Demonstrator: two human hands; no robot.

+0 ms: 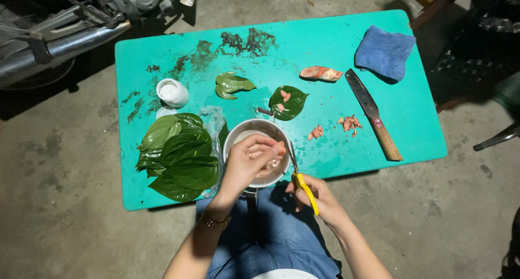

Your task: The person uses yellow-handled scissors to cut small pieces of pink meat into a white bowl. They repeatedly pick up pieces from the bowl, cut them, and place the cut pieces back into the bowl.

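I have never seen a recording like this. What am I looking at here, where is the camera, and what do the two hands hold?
There is no machine here: a person works with two bare hands. The one picture comes from a camera worn on the person's head, so it looks straight down at the hands, the knees in blue jeans and a low green table.

The left hand holds a small orange-pink piece over a metal bowl. The right hand holds a cutter with yellow handles, its blades pointing at that piece.

On the table lie a stack of green leaves, one leaf with small pieces on it, a folded leaf, a small white pot, a larger pinkish chunk, loose bits, a knife with a wooden handle and a blue cloth. Part of a motorbike shows at the top left.
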